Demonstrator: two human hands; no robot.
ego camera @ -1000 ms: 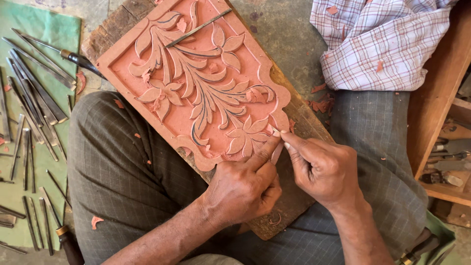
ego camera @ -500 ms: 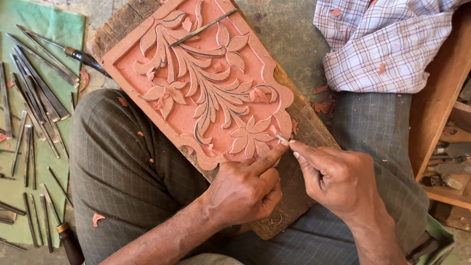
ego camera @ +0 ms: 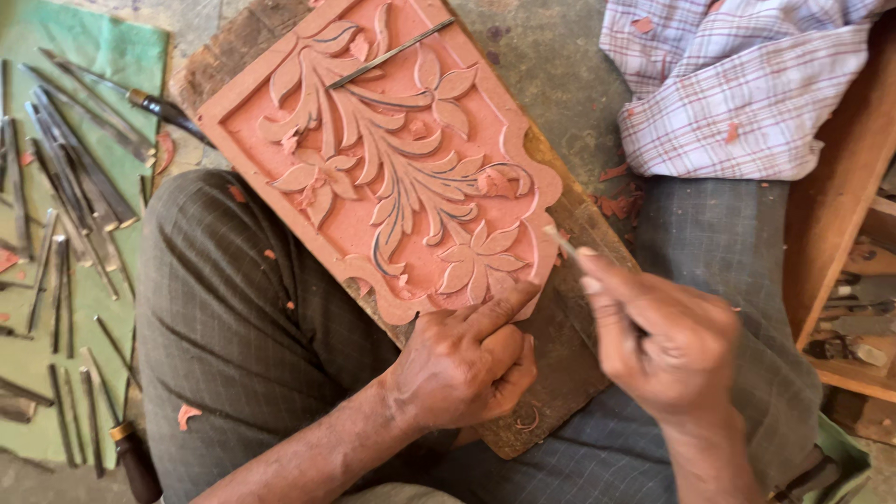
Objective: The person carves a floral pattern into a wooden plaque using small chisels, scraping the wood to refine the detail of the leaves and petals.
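A reddish carved panel [ego camera: 392, 140] with leaf and flower relief lies tilted on a wooden board [ego camera: 560, 373] across my lap. My left hand [ego camera: 462, 359] rests on the panel's near edge, forefinger stretched along the rim beside a carved flower. My right hand [ego camera: 658, 336] is shut on a thin carving tool [ego camera: 560, 241], whose tip points at the panel's right edge, just off it. A second thin metal tool [ego camera: 390, 53] lies on the panel's far part.
Several chisels and gravers [ego camera: 65, 187] are spread on a green cloth [ego camera: 103, 56] at left. A checked cloth [ego camera: 737, 84] lies at upper right. A wooden shelf [ego camera: 840, 224] with small items stands at right. Reddish chips dot my trousers.
My right hand with the thin tool has drawn back to the right, away from the panel's edge. My left hand stays on the near rim.
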